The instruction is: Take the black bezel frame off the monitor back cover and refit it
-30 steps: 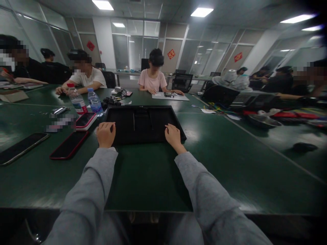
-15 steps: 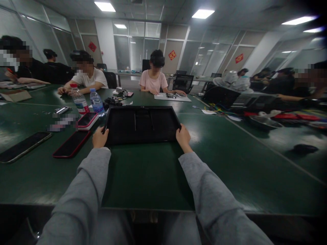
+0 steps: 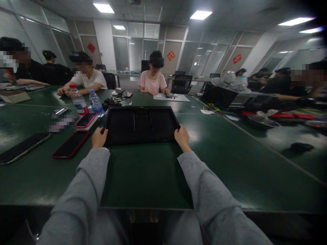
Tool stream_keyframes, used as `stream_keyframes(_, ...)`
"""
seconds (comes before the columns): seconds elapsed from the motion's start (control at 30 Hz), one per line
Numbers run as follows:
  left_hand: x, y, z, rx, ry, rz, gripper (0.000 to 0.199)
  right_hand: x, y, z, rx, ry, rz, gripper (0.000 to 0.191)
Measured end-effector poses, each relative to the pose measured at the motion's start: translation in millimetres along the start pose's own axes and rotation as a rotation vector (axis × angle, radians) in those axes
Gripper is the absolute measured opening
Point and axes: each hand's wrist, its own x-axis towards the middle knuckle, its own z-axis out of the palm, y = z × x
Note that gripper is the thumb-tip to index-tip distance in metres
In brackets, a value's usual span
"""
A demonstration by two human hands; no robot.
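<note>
A wide black monitor-like panel (image 3: 122,126) with a raised rim lies in front of me, tilted or nearly flat over the green table. A small light mark shows on its far rim, and two thin pale lines run across its middle. My left hand (image 3: 99,137) is closed around its left edge, thumb on top. On the opposite side my right hand (image 3: 182,136) grips the near right corner. Fingers beneath the panel are hidden. Whether it touches the table I cannot tell.
Left of the panel are a red-edged phone (image 3: 71,144), a dark phone (image 3: 24,148), a pink-and-white boxed item (image 3: 87,121) and two bottles, one blue-labelled (image 3: 95,103). Across the green table (image 3: 148,180) a person in pink (image 3: 152,81) sits. Cables (image 3: 217,108) lie right.
The panel and both my hands stay nearly in place, with a very slight view shift. The person across has drawn one hand inward over the white board.
</note>
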Motion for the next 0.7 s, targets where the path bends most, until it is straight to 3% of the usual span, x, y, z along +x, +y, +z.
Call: stream_keyframes(0.7,-1.8,2.5,-0.7,0.027,-0.02,-0.012,0.053,-0.4,-2.0,0.7,-0.011,-0.002,0.016,0.053)
